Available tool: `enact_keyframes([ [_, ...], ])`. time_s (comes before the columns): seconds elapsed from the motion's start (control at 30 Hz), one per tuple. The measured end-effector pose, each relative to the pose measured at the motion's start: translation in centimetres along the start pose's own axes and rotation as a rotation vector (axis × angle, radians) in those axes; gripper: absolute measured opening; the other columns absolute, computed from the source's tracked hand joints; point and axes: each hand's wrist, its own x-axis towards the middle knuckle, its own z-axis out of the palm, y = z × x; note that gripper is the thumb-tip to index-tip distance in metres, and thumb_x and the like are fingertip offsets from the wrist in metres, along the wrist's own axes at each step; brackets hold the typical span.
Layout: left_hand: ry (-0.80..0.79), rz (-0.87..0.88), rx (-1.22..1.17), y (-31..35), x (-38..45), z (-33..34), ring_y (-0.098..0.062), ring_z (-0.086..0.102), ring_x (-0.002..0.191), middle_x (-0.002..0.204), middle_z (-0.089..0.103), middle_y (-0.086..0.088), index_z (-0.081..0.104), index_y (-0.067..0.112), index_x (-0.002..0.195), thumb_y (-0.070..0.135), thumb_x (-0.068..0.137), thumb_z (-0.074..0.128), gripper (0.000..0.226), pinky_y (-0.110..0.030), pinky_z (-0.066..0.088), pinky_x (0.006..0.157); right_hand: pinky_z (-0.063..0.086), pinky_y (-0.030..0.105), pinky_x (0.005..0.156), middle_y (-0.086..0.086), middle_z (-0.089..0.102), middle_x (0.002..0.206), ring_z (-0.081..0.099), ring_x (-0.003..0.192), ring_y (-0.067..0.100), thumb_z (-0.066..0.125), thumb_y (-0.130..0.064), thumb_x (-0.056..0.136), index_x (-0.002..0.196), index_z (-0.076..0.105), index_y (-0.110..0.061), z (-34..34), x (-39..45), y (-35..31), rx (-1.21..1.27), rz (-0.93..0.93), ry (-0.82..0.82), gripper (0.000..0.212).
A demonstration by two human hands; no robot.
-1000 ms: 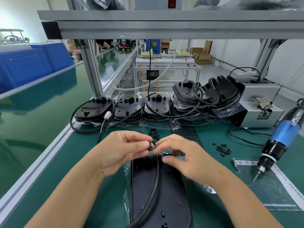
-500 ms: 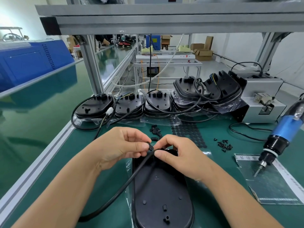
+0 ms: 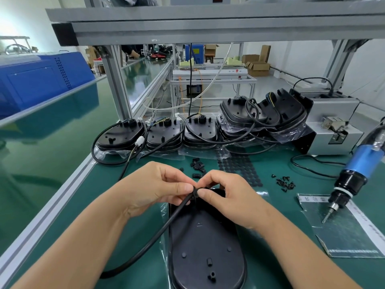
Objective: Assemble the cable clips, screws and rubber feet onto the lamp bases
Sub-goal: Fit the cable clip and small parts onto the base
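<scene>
From the head view, we have both hands meeting over the far end of the lamp base point(image 3: 206, 243), which lies flat on the green worktop point(image 3: 83, 197) on a clear plastic bag. Our left hand point(image 3: 154, 188) has its grip closed, thumb and curled fingers pinching the black cable point(image 3: 158, 232) right where a small cable clip point(image 3: 195, 191) sits. Our right hand point(image 3: 227, 197) pinches that same clip from the other side, fingertips touching the left thumb. The cable runs from the pinch down to the left, across the base's edge and under our left forearm. Beyond the hands lie loose clips point(image 3: 198, 164), a sheet of rubber feet point(image 3: 239, 170) and a small heap of screws point(image 3: 284, 183). More stacked bases point(image 3: 200, 132) line the back. A blue electric screwdriver point(image 3: 352, 176) hangs at right, tip down.
</scene>
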Motion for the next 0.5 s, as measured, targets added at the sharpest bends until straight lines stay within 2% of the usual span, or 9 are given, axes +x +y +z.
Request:
enact_keyframes([
  [0.07,-0.024,0.008,0.034,0.4,-0.4,0.0,-0.017,0.069,0.076,0.083,0.073,-0.015,0.077,0.004,0.093,0.029,0.070,0.075,0.034,-0.019,0.053,0.066,0.042,0.012,0.083,-0.015,0.066,0.092,0.058,0.092,-0.002,0.067,-0.024,0.090,0.086,0.059,-0.039,0.2,0.0,0.1,-0.004,-0.007,0.012,0.017],
  [0.13,-0.025,0.026,0.149,0.8,-0.9,0.0,-0.013,0.069,0.076,0.082,0.074,-0.013,0.078,0.012,0.094,0.035,0.072,0.076,0.032,-0.019,0.053,0.067,0.044,0.016,0.085,-0.015,0.066,0.092,0.059,0.093,-0.001,0.066,-0.026,0.090,0.087,0.060,-0.037,0.3,0.0,0.2,-0.025,-0.018,0.018,0.012],
  [0.2,-0.002,0.074,0.357,1.0,-1.1,0.0,-0.009,0.066,0.071,0.078,0.075,-0.007,0.079,0.026,0.092,0.025,0.076,0.080,0.017,-0.020,0.054,0.069,0.044,0.016,0.084,-0.016,0.065,0.092,0.058,0.092,-0.001,0.065,-0.028,0.090,0.089,0.062,-0.032,0.6,0.0,0.4,-0.040,-0.024,0.025,0.005],
  [0.33,0.166,0.165,0.674,0.9,-0.9,0.8,-0.002,0.067,0.061,0.068,0.073,0.009,0.075,0.033,0.091,0.009,0.081,0.074,0.027,-0.015,0.054,0.069,0.045,0.017,0.082,-0.016,0.064,0.087,0.059,0.089,0.000,0.065,-0.027,0.089,0.087,0.063,-0.028,1.1,0.2,0.5,-0.035,-0.014,0.071,0.003],
  [0.4,0.271,0.195,0.700,0.6,-0.6,1.3,-0.001,0.067,0.059,0.066,0.072,0.013,0.073,0.031,0.090,0.008,0.080,0.074,0.025,-0.018,0.055,0.068,0.044,0.015,0.079,-0.016,0.065,0.083,0.059,0.086,0.000,0.065,-0.025,0.089,0.084,0.061,-0.031,1.1,0.2,0.5,-0.009,-0.006,0.088,0.009],
  [0.5,0.313,0.205,0.642,0.1,-0.3,1.3,-0.002,0.063,0.053,0.060,0.070,0.008,0.073,0.026,0.073,0.012,0.079,0.076,0.015,-0.017,0.052,0.058,0.045,0.013,0.076,-0.014,0.066,0.081,0.061,0.083,0.000,0.067,-0.022,0.089,0.083,0.063,-0.030,0.9,0.3,0.5,0.026,0.008,0.091,0.010],
])
